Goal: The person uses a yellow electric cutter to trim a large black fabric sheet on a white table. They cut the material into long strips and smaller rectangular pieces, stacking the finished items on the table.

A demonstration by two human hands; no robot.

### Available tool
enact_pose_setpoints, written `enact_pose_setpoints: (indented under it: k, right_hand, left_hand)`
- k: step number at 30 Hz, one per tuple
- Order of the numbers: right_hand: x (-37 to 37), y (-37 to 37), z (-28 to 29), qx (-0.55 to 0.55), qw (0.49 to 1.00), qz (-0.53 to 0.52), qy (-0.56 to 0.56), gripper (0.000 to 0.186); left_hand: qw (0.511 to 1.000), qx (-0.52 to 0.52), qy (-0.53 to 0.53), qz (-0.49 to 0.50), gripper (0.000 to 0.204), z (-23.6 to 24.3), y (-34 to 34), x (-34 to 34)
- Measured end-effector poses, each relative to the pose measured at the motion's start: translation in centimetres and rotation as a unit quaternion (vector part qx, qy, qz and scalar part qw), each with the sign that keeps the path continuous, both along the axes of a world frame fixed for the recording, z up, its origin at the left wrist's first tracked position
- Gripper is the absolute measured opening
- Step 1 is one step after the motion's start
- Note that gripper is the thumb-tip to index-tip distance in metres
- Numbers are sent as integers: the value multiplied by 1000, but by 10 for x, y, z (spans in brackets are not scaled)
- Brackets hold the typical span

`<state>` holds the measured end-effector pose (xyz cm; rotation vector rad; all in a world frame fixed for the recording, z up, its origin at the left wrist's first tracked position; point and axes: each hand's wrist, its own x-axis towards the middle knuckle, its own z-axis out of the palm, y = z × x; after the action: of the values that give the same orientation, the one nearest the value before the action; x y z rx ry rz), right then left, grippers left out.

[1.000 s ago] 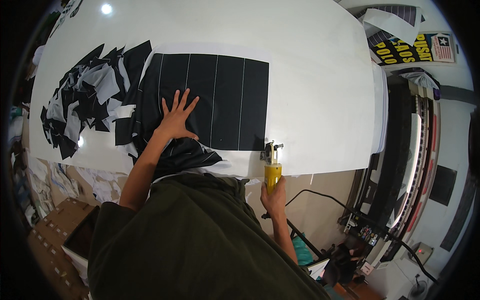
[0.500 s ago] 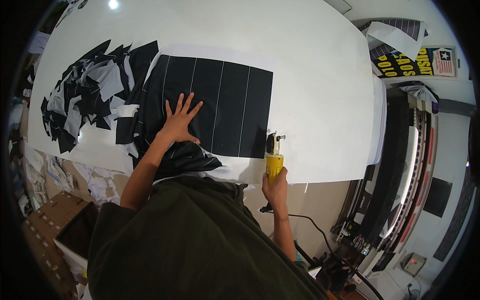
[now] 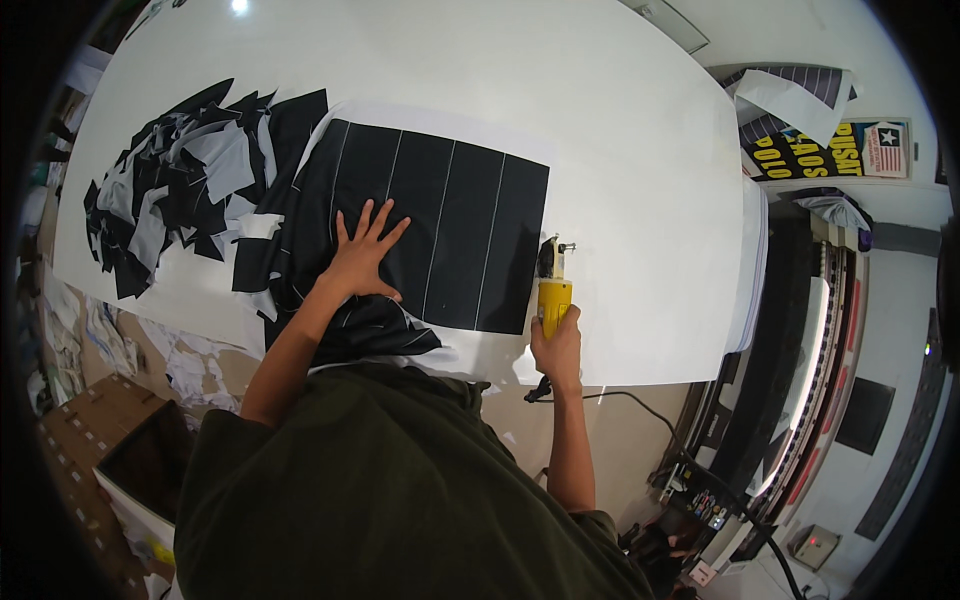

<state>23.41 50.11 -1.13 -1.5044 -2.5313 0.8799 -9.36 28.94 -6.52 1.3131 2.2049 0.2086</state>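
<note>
A black fabric sheet with thin white lines lies flat on the white table. My left hand rests on it, palm down with fingers spread. Bunched black fabric folds up below that hand. Wrapped round the yellow body of a handheld electric fabric cutter is my right hand. The cutter's dark head sits just past the sheet's right edge; whether the blade touches the cloth I cannot tell.
Black and grey fabric scraps are heaped on the table's left. The cutter's black cord trails down to the right. A long machine stands beyond the table's right end, and a cardboard box at lower left.
My right hand has carried the cutter a little farther up along the sheet's right edge. My left hand stays spread on the fabric. The whole view has shifted slightly.
</note>
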Motion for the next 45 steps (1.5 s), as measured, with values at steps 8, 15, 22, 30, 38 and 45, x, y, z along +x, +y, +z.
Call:
enact_pose_setpoints:
  k: [8, 15, 22, 30, 38, 45]
  right_hand:
    - [-38, 38, 0, 10, 1000, 4, -23, 50]
    - [-73, 73, 3, 2, 1000, 15, -20, 52]
    - [-105, 105, 1, 15, 999, 25, -18, 51]
    - [-144, 145, -2, 31, 998, 45, -22, 55]
    - [-215, 247, -11, 96, 995, 39, -13, 65]
    - [-153, 244, 45, -71, 971, -84, 210, 55]
  left_hand:
    - [1000, 12, 3, 1, 151, -2, -1, 1]
    - [1000, 4, 1, 1, 150, 2, 0, 0]
    - [1000, 14, -2, 3, 149, 3, -2, 0]
    - [999, 31, 3, 9, 149, 0, -5, 1]
    - [981, 111, 16, 156, 122, -9, 36, -8]
    - [921, 69, 91, 373, 118, -17, 239, -66]
